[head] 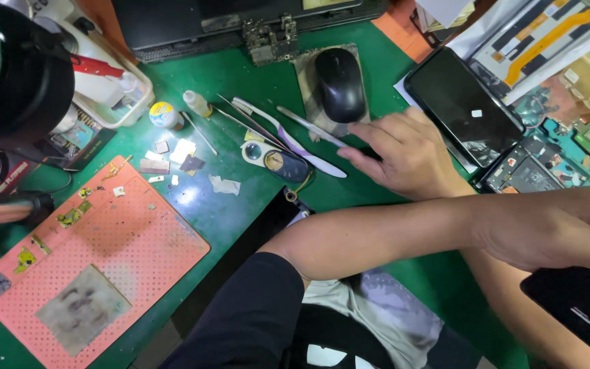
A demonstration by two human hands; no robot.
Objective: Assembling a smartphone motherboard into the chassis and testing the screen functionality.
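While right hand (pixel 408 154) hovers, tweezers (pixel 308 126) at fingertips.

Glossy black plastic mouse (pixel 340 83), matt green desk (pixel 254 198) mat, perforated rubbery orange pad (pixel 131 246) (stained, scuffed), shiny dark glass phone screen (pixel 462 106), smooth plastic toothbrush (pixel 288 137).

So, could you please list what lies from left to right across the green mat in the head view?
Orange perforated mat → small round jar → toothbrush → black mouse → right hand → dark phone → opened phone body.
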